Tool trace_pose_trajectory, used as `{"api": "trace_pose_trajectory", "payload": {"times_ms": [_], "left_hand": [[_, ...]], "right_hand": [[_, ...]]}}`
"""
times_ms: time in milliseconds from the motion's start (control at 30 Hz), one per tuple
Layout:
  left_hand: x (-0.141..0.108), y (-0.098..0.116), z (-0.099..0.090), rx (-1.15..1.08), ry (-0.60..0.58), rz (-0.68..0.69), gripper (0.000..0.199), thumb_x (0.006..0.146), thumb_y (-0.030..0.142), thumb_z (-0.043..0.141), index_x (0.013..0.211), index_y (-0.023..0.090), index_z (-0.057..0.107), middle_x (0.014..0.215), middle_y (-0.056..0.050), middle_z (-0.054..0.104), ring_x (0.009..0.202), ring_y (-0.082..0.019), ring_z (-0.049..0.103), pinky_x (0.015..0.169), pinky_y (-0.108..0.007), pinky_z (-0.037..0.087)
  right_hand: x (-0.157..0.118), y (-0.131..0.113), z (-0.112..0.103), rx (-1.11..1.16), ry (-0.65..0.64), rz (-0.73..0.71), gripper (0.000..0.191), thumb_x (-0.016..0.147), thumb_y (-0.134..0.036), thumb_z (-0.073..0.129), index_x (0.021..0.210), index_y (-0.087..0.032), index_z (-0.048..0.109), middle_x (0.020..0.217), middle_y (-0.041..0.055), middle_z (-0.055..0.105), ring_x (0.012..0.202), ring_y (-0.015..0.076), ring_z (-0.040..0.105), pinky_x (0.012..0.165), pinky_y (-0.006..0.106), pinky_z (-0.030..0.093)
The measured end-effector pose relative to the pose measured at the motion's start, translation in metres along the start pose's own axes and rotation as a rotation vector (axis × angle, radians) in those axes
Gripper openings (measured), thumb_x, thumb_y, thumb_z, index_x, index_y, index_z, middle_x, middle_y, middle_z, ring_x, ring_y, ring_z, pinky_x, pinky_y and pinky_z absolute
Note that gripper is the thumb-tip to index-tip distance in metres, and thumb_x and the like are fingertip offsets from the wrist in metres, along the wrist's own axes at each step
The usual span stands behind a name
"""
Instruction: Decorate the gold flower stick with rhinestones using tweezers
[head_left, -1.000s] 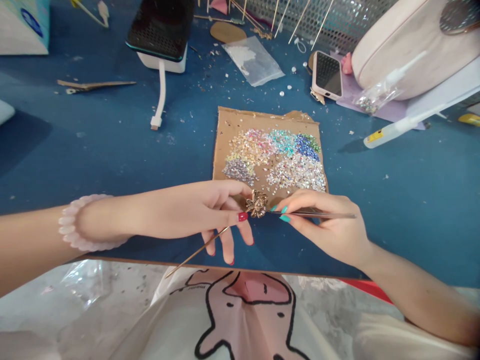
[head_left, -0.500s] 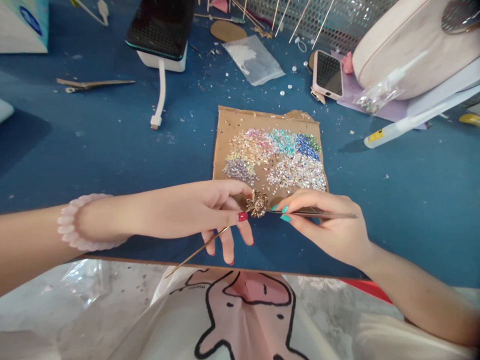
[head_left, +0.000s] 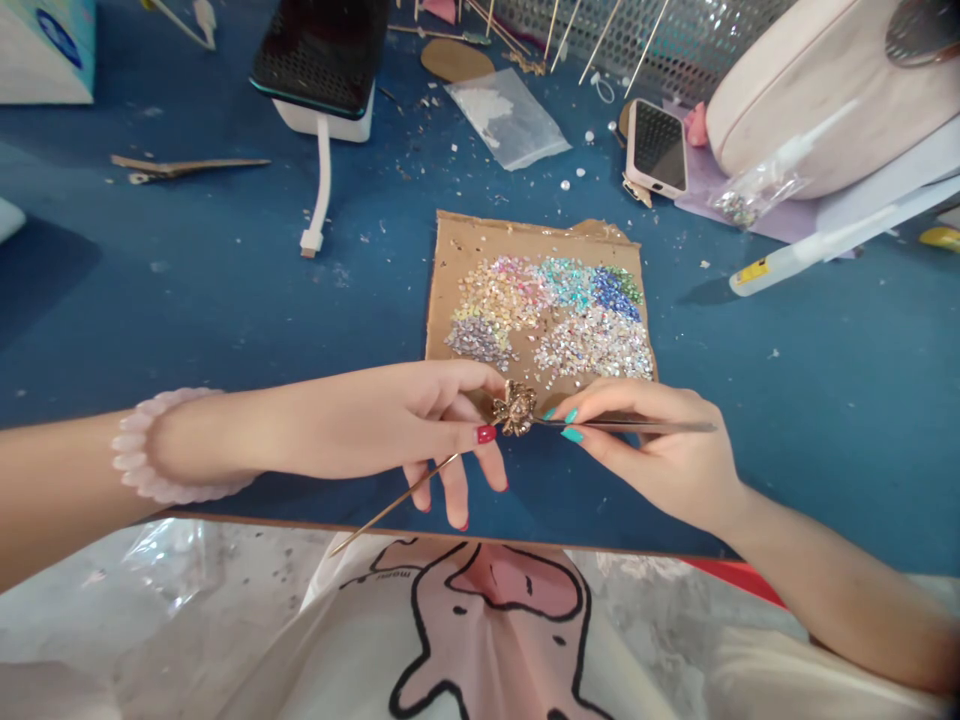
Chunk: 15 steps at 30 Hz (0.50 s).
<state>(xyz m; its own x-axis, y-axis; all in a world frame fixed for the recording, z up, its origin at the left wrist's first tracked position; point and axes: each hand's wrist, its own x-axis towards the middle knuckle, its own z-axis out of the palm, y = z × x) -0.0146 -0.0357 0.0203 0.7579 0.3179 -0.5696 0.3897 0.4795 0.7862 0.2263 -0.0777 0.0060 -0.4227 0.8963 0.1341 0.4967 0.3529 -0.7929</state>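
Note:
Between thumb and index finger, my left hand (head_left: pixel 442 420) pinches a thin gold stick (head_left: pixel 390 505) with a bronze flower ornament (head_left: pixel 515 408) at its upper end. My right hand (head_left: pixel 660 440) is closed on slim metal tweezers (head_left: pixel 645 427), whose tip meets the flower's right side. Just beyond both hands lies a cardboard piece (head_left: pixel 469 240) bearing small rhinestones sorted by colour: yellow, pink, turquoise, blue, green, grey and clear. The flower hangs over the cardboard's near edge.
A black phone (head_left: pixel 322 60) rests on a white block with a cable. A metal clip (head_left: pixel 187 168) lies at the left. Behind the cardboard is a plastic bag (head_left: pixel 508 120). To the right are a small pink-framed phone (head_left: pixel 658 150), a white pen-like tube (head_left: pixel 810 250) and a pale case (head_left: pixel 810 90).

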Motion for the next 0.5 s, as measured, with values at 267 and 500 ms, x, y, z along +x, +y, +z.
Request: {"api": "trace_pose_trajectory", "payload": {"times_ms": [267,500], "left_hand": [[-0.0007,0.0013,0.0013,-0.002,0.017,-0.009,0.023,0.099,0.027,0.042,0.121,0.022,0.038,0.091,0.000,0.070,0.060,-0.010,0.067,0.049,-0.016,0.050],[-0.0007,0.0016,0.0021,-0.006,0.022,-0.020,0.020,0.099,0.024,0.041,0.119,0.022,0.039,0.090,0.000,0.070,0.059,-0.009,0.067,0.048,-0.016,0.049]], "right_hand": [[-0.0009,0.0008,-0.0004,0.019,-0.006,0.002,0.011,0.082,-0.013,0.063,0.086,-0.023,0.064,0.090,-0.0029,0.073,0.082,0.0096,0.069,0.073,0.018,0.055],[-0.0002,-0.0013,-0.0011,0.008,-0.005,0.025,0.009,0.081,-0.016,0.065,0.086,-0.023,0.065,0.088,-0.0024,0.073,0.079,0.0096,0.070,0.069,0.017,0.056]]}}
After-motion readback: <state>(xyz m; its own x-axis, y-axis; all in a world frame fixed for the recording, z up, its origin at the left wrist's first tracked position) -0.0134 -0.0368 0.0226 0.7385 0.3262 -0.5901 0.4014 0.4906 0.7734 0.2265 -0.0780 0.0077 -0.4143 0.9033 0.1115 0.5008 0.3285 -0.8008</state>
